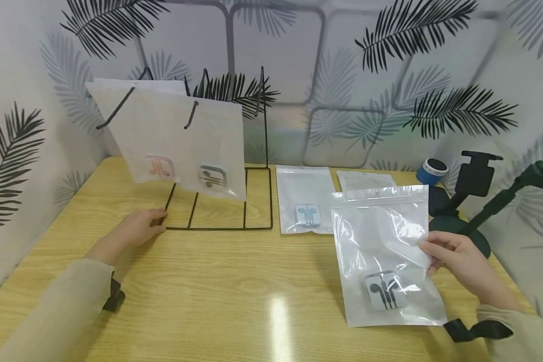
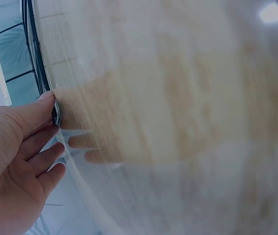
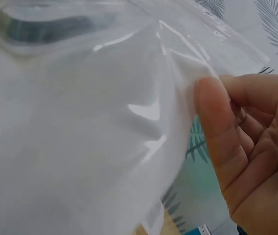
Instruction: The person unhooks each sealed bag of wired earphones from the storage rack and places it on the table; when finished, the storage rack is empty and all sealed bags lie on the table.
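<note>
Glossy, creased white pouch (image 1: 373,241) (dark earphones (image 1: 383,290) inside) in the right hand (image 1: 465,264).

the head camera looks forward and down over the wood-grain surface (image 1: 208,291), far enough back to frame both hands. the left wrist camera looks closely past the left hand (image 1: 133,234), turned sideways — sharing the black wire rack (image 1: 217,229) with the head view. the right wrist camera, beside the right hand (image 1: 461,264), closely faces the zip bag (image 1: 366,241) — whole in the head view.
</note>
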Demonstrator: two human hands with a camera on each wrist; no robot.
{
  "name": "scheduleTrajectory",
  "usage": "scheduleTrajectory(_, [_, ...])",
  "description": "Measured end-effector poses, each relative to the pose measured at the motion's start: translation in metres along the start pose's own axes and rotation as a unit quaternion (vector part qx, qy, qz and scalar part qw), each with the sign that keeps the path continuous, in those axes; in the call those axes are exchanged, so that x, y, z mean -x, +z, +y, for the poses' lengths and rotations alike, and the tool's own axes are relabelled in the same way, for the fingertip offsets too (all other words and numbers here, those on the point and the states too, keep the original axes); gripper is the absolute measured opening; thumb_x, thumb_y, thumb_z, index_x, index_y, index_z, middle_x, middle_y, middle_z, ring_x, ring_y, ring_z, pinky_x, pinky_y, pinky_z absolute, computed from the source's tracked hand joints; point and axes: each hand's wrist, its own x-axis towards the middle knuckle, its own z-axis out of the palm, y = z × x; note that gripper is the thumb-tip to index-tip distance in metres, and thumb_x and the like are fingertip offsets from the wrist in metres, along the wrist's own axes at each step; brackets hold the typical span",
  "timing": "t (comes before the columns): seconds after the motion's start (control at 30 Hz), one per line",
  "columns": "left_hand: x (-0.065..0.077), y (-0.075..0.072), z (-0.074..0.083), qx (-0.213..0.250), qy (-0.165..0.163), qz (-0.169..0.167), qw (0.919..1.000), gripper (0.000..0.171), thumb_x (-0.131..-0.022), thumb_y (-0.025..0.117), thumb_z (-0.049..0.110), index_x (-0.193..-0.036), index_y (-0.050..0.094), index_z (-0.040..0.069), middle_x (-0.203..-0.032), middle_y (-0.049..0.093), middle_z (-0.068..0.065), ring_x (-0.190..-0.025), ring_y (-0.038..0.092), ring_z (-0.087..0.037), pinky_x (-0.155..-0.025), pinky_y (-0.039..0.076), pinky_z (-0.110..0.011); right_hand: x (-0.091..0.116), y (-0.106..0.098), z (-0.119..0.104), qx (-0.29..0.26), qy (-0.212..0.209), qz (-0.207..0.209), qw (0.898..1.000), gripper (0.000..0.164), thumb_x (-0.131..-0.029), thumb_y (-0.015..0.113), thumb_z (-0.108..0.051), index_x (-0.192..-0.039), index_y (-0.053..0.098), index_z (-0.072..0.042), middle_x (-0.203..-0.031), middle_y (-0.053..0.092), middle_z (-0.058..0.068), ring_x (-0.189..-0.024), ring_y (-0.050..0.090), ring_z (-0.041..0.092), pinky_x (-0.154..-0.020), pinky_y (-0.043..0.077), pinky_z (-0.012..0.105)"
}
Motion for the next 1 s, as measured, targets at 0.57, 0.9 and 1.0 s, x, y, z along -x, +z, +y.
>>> scheduleTrajectory(0.57, [-0.001, 0.000, -0.001, 0.001, -0.001, -0.010, 0.9999, 0.045, -0.090, 0.060, 0.012, -0.126, 0.048, -0.011, -0.130, 0.042, -0.032, -0.116, 0.040, -0.049, -0.093, 0.035, -0.058, 0.011, -0.027, 0.044, -0.007, 0.117, -0.084, 0.990, 0.026, -0.095, 0.053, -0.019, -0.098, 0.053, 0.007, -0.081, 0.059, 0.007, -0.062, 0.059, 0.024, -0.061, 0.055, 0.033])
scheduleTrajectory(0.9, [-0.001, 0.000, -0.002, 0.004, -0.003, -0.012, 0.9999, 0.045, -0.090, 0.059, 0.012, -0.127, 0.047, -0.011, -0.131, 0.041, -0.032, -0.117, 0.039, -0.049, -0.094, 0.034, -0.058, 0.018, -0.037, 0.063, -0.026, 0.152, -0.201, 0.967, 0.035, -0.097, 0.048, -0.018, -0.109, 0.048, 0.015, -0.067, 0.053, 0.001, -0.057, 0.057, 0.018, -0.057, 0.053, 0.030])
scheduleTrajectory(1.0, [-0.001, 0.000, -0.002, 0.005, -0.003, -0.011, 0.9999, 0.045, -0.090, 0.059, 0.012, -0.127, 0.047, -0.011, -0.131, 0.041, -0.032, -0.117, 0.039, -0.050, -0.094, 0.034, -0.058, 0.018, -0.038, 0.064, -0.001, 0.157, -0.211, 0.965, 0.028, -0.096, 0.049, -0.017, -0.101, 0.052, 0.010, -0.065, 0.051, 0.002, -0.057, 0.056, 0.017, -0.054, 0.050, 0.028])
